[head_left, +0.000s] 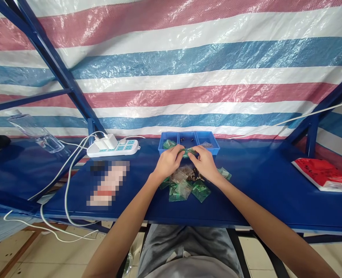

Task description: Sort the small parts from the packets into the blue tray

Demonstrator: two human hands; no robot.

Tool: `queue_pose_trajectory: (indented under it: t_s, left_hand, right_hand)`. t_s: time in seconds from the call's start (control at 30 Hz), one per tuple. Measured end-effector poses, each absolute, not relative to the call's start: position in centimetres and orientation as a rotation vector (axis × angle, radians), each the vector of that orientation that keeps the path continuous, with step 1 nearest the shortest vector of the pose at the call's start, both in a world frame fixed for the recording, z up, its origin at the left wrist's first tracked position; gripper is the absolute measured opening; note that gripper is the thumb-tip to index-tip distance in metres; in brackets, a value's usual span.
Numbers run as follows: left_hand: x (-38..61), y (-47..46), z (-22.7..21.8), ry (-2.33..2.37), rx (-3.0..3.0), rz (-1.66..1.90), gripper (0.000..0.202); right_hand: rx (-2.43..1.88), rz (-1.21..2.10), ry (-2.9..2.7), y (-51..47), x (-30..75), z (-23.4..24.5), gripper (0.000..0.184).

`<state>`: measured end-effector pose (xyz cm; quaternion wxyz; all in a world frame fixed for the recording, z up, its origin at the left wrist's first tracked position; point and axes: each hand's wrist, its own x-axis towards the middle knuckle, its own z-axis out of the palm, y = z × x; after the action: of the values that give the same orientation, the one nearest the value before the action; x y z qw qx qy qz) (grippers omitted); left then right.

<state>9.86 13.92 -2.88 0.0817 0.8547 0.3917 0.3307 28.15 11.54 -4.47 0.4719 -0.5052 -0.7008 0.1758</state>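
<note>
Between both hands, just in front of the blue bins, is a small green plastic bag (185, 153). My left hand (168, 161) pinches its left side and my right hand (203, 160) pinches its right side. Below the hands lies a pile of small green and clear plastic bags (179, 190), with small dark metal parts (198, 175) among them. Behind my fingers stands a blue divided bin (207, 138). A green bag (169, 144) lies in its left compartment, a few small dark pieces in the middle one, and clear packets (207, 145) in the right one.
A white power strip (114, 148) with plugs and cables sits at the back left. A clear bottle (37, 131) lies tilted farther left. A red and white package (324, 173) rests at the right on the blue table (260, 185). Blue frame bars stand at both sides.
</note>
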Motion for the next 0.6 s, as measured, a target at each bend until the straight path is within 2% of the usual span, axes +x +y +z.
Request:
queue_pose_trajectory:
  t_s: [0.1, 0.33, 0.43, 0.6]
  left_hand:
    - [9.8, 13.9, -2.9, 1.175, 2.525, 0.99, 0.023]
    - [9.8, 13.9, -2.9, 1.078, 2.544, 0.941, 0.043]
    - [9.9, 13.6, -2.6, 1.056, 2.574, 0.889, 0.045]
    - [9.9, 12.8, -1.9, 1.068, 2.536, 0.885, 0.044]
  right_hand:
    - [-1.22, 0.589, -1.641, 11.5, 28.3, -4.1, 0.027]
    - [-1.141, 0.884, -1.447, 11.6, 28.6, -4.1, 0.042]
    - [-1.115, 0.907, -1.392, 11.8, 28.7, -4.5, 0.041]
    - [-1.148, 0.896, -1.387, 12.3, 28.8, -5.0, 0.028]
